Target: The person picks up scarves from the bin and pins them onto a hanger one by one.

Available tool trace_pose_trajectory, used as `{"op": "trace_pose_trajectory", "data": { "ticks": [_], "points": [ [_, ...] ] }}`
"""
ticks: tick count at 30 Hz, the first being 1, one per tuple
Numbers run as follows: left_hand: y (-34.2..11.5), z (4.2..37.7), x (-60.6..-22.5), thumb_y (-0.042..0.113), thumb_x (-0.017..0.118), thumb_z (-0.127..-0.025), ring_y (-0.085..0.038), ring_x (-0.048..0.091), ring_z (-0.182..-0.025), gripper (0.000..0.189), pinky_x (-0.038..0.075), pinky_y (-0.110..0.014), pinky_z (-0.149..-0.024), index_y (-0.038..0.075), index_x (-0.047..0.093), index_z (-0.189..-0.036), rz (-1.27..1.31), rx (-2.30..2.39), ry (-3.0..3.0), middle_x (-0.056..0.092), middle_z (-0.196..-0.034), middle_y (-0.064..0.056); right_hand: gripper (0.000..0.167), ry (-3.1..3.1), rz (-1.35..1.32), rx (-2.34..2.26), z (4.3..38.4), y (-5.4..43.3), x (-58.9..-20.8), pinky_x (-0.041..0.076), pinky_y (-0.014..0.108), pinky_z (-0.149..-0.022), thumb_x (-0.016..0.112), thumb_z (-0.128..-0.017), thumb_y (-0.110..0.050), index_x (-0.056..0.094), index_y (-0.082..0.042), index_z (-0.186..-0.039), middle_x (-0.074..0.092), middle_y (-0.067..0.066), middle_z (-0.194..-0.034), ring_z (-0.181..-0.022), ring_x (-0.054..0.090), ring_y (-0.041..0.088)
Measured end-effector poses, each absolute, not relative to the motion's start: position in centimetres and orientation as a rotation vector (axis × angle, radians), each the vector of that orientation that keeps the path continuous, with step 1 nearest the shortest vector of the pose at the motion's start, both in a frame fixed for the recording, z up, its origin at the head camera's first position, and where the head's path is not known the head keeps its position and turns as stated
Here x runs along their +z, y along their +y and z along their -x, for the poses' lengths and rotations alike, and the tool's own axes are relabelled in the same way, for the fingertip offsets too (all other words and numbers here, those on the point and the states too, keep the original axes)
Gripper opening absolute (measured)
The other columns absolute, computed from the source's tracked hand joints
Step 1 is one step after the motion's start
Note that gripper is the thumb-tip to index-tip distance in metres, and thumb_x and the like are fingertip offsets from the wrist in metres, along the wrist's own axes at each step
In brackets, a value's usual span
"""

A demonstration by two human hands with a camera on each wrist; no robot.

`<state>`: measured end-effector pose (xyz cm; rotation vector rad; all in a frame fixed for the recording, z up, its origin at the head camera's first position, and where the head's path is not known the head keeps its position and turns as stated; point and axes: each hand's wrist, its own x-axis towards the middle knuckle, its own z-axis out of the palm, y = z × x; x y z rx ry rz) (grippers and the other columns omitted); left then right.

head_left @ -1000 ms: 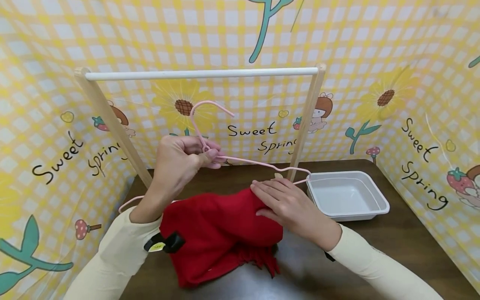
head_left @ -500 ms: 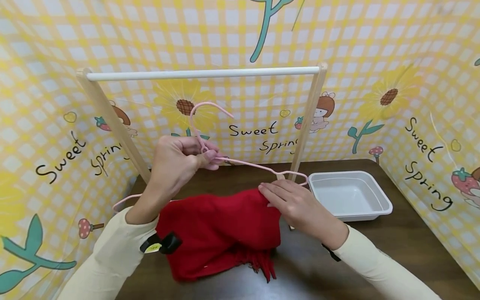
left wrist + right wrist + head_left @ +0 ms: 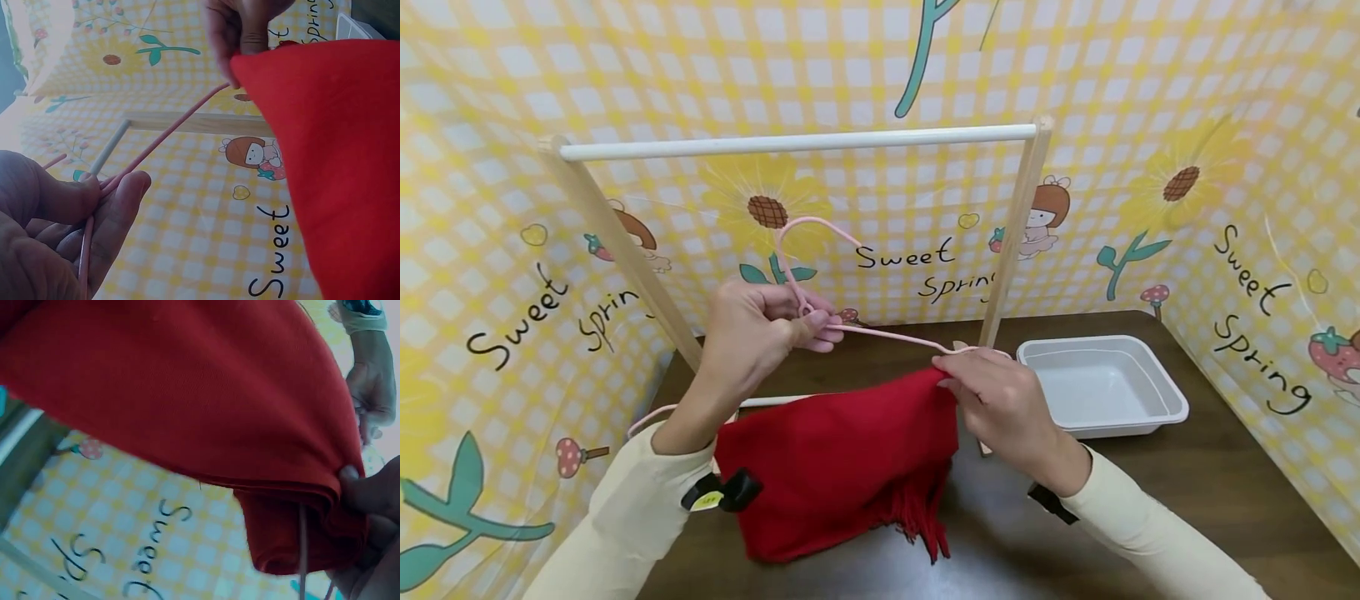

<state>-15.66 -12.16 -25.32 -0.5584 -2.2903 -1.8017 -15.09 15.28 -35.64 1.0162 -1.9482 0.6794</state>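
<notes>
A pink clothes hanger (image 3: 895, 335) is held up over the table, its hook tilted to the right. My left hand (image 3: 752, 325) pinches it just under the hook between thumb and fingers. A red fringed scarf (image 3: 842, 467) hangs in folds below it, fringe at the lower right. With my right hand (image 3: 1007, 396) I pinch the scarf's upper right corner, right at the hanger's right end, which the fingers partly cover. In the right wrist view, layered folds of the scarf (image 3: 300, 544) wrap around a thin bar beside the thumb. My left forearm hides the hanger's left slope.
A small clothes rack with a white top rod (image 3: 797, 142) and wooden posts stands behind the hands. To the right is a white plastic bin (image 3: 1105, 383) on the dark wooden table (image 3: 1112, 508). Yellow checked cloth (image 3: 865, 75) surrounds the table.
My right fingers have gone from lying over the scarf to pinching its corner, and its top edge is pulled straighter. The hanger has sunk slightly.
</notes>
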Motion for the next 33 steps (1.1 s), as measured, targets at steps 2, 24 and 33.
{"op": "trace_pose_trajectory", "data": {
  "ticks": [2,24,33],
  "points": [
    [-12.2,15.6,-25.4,-0.01,0.067,-0.091,-0.023,0.078,-0.069,0.012,0.067,-0.039,-0.065,-0.019,0.072,-0.085,0.558,-1.808,-2.292,0.075,-0.087,-0.019,0.027,-1.933,-0.958,0.628,14.9,15.0,-35.5,0.066,0.043,-0.08,0.084,-0.079,0.0,0.076,0.001,-0.105,0.078,0.013,-0.096,-0.088,0.076,0.024],
    [-11.8,15.1,-25.0,-0.01,0.069,-0.09,-0.022,0.078,-0.07,0.008,0.067,-0.038,-0.065,-0.018,0.072,-0.091,0.534,-1.853,-2.235,0.077,-0.083,-0.018,0.021,-1.789,-0.867,0.371,12.8,13.9,-36.7,0.062,0.045,-0.094,0.067,-0.098,-0.014,0.076,0.004,-0.105,0.077,0.018,-0.107,-0.098,0.075,0.029],
    [-10.9,15.0,-24.5,-0.012,0.07,-0.088,-0.021,0.077,-0.066,0.007,0.066,-0.038,-0.063,-0.018,0.072,-0.085,0.58,-1.831,-2.189,0.076,-0.081,-0.018,0.027,-1.809,-1.048,0.447,12.9,12.1,-37.5,0.063,0.041,-0.092,0.081,-0.088,-0.02,0.078,-0.001,-0.108,0.077,0.014,-0.11,-0.102,0.075,0.025]
  ]
}}
